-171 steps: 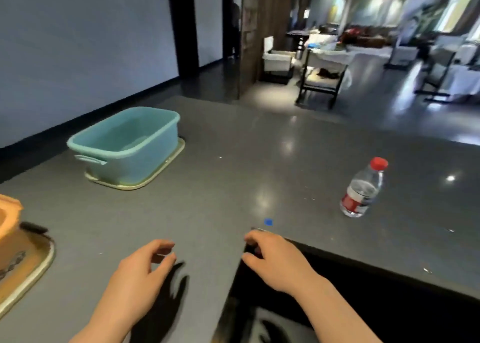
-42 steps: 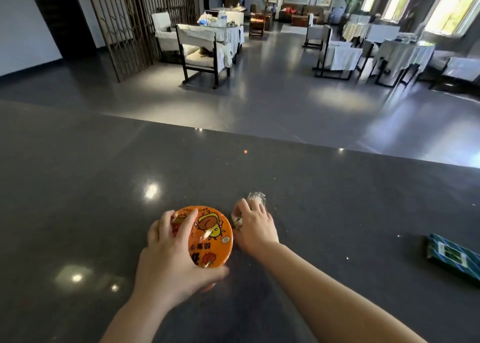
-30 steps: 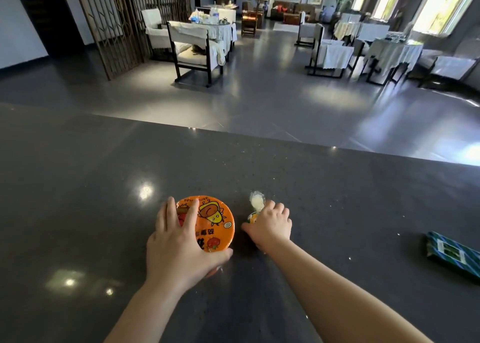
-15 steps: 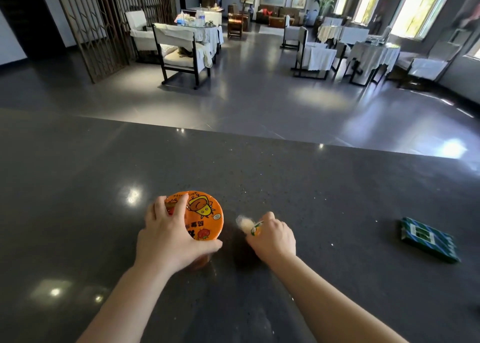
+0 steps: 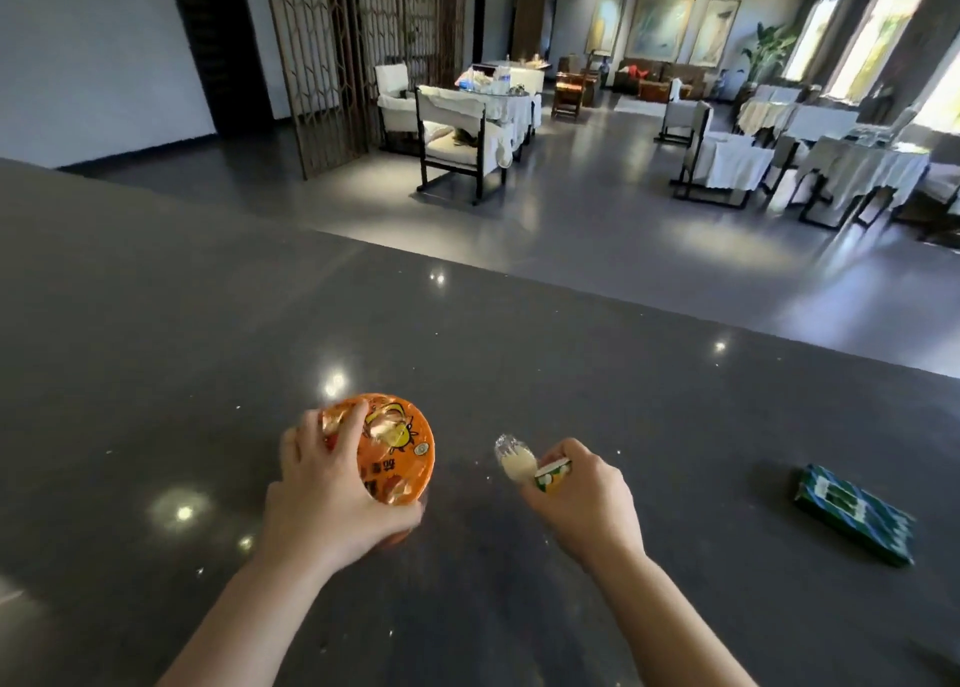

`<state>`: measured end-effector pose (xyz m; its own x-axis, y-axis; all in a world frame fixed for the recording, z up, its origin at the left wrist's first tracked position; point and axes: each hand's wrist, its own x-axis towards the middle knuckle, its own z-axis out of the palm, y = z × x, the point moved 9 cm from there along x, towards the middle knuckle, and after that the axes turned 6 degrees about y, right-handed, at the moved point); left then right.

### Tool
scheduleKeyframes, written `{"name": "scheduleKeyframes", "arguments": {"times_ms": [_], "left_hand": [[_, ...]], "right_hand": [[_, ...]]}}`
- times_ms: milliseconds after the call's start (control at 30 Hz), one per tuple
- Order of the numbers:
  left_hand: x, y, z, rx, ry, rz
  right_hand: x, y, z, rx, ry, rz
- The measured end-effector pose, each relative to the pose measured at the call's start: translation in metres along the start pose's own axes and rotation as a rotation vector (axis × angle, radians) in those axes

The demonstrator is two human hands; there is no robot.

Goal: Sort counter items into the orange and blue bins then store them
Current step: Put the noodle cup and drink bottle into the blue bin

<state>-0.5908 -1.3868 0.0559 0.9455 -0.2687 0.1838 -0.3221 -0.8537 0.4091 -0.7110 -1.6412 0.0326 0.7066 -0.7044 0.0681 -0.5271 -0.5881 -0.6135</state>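
My left hand (image 5: pixel 332 494) grips an orange instant-noodle cup (image 5: pixel 397 450) by its rim, its printed lid tilted toward me just above the dark counter (image 5: pixel 156 353). My right hand (image 5: pixel 587 499) holds a small bottle (image 5: pixel 524 465) with a yellow-green label and pale liquid, its clear end pointing up and left. The two hands are about a hand's width apart. No orange or blue bin is in view.
A green and blue patterned packet (image 5: pixel 852 515) lies flat on the counter to the right of my right hand. The counter's far edge (image 5: pixel 571 291) drops to a dining hall floor with chairs and cloth-covered tables.
My right hand has lifted the small bottle off the counter. My left hand has raised and tilted the noodle cup. The view has shifted and the hands have drawn apart.
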Motion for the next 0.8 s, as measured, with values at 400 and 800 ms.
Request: {"name": "scheduleKeyframes", "arguments": {"times_ms": [400,800], "left_hand": [[-0.205,-0.179,-0.118,0.013,0.163,-0.643],[-0.332,-0.405,-0.253,0.142,0.332,-0.961]], "right_hand": [[-0.139,-0.173,0.092,0.034,-0.42,-0.556],[-0.347,-0.421,0.233,0.128,-0.703,-0.925]]}}
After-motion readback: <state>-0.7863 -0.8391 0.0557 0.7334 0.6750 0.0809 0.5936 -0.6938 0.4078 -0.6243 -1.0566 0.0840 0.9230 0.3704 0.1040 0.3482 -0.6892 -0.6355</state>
